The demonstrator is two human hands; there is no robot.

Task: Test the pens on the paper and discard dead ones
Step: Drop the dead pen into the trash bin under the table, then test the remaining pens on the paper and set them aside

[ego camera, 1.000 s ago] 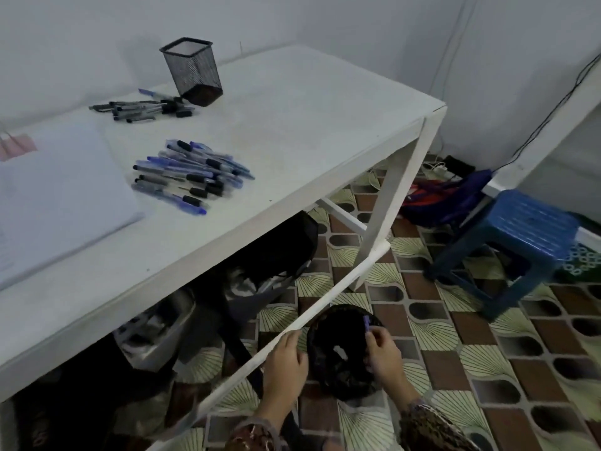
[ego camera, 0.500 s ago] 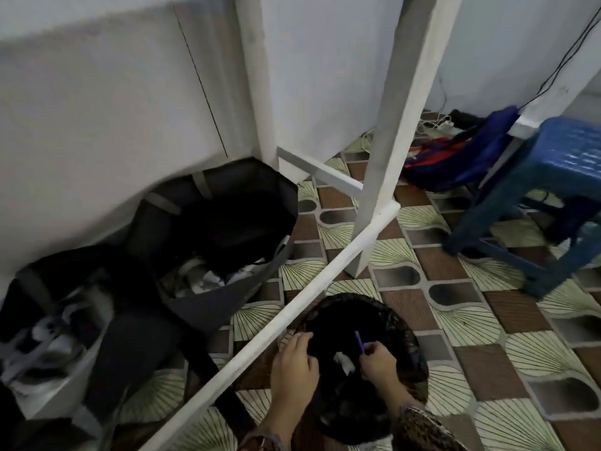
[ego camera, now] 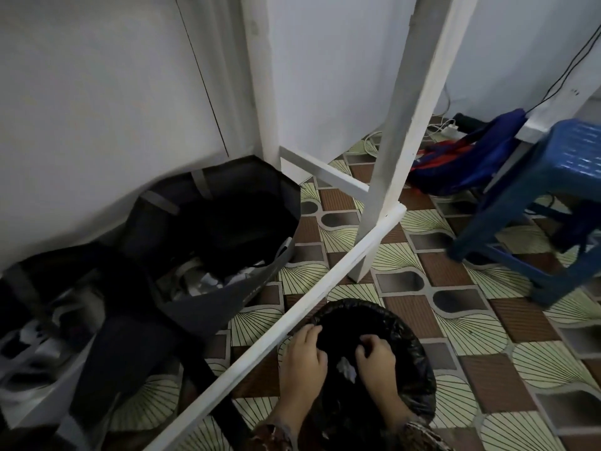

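The view looks down under the counter, whose white slanted leg [ego camera: 400, 125] meets a long white crossbar [ego camera: 292, 323] running diagonally just above the tiled floor [ego camera: 487, 336]. On the near side of that bar, almost touching it, stands a round bin [ego camera: 419, 353] lined with a black plastic bag. The left hand [ego camera: 304, 356] sits on the bin's left edge, its fingers [ego camera: 309, 330] bent over the rim and holding the liner there, in the narrow gap between the bin and the crossbar. The right hand [ego camera: 375, 353] is over the bin's mouth, fingers curled inward and close together; I cannot tell whether a pen is held in them, and no pen can be made out in the dark inside. A small white crumpled scrap [ego camera: 346, 369] lies in the bin between the two hands. Beyond the crossbar, open dark bags [ego camera: 227, 229] crowd the space against the wall. To the right of the bin the floor lies open as far as a blue plastic stool [ego camera: 553, 196], with a blue and red cloth bundle [ego camera: 461, 161] and white cables [ego camera: 452, 128] behind it by the wall.
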